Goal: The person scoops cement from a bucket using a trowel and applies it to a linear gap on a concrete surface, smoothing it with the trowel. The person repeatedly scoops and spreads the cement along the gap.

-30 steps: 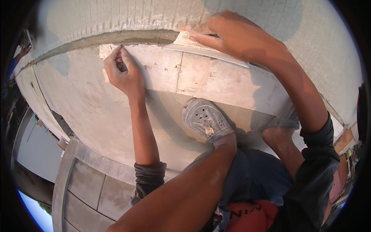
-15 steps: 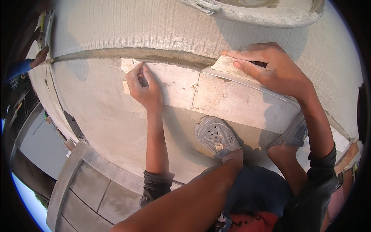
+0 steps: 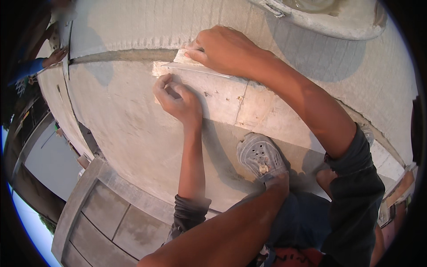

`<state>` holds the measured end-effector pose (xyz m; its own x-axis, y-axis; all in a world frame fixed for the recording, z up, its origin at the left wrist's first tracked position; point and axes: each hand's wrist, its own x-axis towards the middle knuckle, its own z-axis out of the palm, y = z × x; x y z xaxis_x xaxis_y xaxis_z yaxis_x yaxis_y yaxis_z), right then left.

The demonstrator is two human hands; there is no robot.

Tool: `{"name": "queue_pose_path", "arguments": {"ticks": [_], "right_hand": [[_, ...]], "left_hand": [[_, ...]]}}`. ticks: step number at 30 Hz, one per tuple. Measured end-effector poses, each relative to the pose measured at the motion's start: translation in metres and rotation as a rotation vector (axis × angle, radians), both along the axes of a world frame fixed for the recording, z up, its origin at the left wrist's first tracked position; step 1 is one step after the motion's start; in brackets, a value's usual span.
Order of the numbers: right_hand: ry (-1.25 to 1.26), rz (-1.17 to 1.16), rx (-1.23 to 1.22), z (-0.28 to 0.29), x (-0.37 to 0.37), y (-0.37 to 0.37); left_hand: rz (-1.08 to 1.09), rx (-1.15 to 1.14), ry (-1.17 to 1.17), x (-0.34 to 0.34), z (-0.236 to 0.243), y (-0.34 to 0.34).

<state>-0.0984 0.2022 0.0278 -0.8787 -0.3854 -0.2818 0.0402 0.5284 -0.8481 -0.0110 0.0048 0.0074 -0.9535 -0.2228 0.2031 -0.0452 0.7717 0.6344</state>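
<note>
Two bare hands, head view, both over a pale concrete surface (image 3: 120, 102) crossed by a long curved groove (image 3: 129, 55).

Item, right hand (image 3: 224, 50): reached in from the right with the forearm slanting across, and grasped a flat trowel (image 3: 198, 68) between thumb and fingers. The trowel comprised a pale wooden grip and a thin, straight-edged blade; it lay near the left end of a board, along the board's upper edge and just beside the groove.

Item, left hand (image 3: 181, 101): fingers curled in toward the thumb, a small gap between them, placed over the board's left end and just below the trowel. Whether it pinched anything, or pressed on the wood, could not be told.

Item, pale wooden board (image 3: 218, 93): long, flat, with a joint line and small dark marks; laid on the concrete below the groove, running toward the right.

Item, grey clog (image 3: 258, 153): perforated, dusty, worn on one foot, just below the board.

Item, basin (image 3: 329, 31): crusted rim, wet brownish contents, upper right, cut off by the picture's edge.

Item, co-worker's hand (image 3: 55, 57): far left, in a blue sleeve (image 3: 31, 69), beside a narrow upright strip (image 3: 66, 49); grasp unclear.

Item, grey panelled structure (image 3: 102, 209): lower left, divided by dark lines.
</note>
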Motion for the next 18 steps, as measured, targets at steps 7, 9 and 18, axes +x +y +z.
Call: {"name": "queue_pose_path", "arguments": {"ticks": [7, 9, 18], "right_hand": [[-0.027, 0.08, 0.059, 0.011, 0.01, 0.036], [-0.091, 0.099, 0.106, 0.013, 0.022, 0.052], [-0.215, 0.095, 0.241, 0.024, 0.117, 0.176]], "left_hand": [[-0.011, 0.02, 0.004, 0.002, -0.002, -0.007], [-0.034, -0.012, 0.001, 0.001, -0.003, -0.007], [-0.036, -0.026, 0.0, 0.001, -0.005, -0.01]]}}
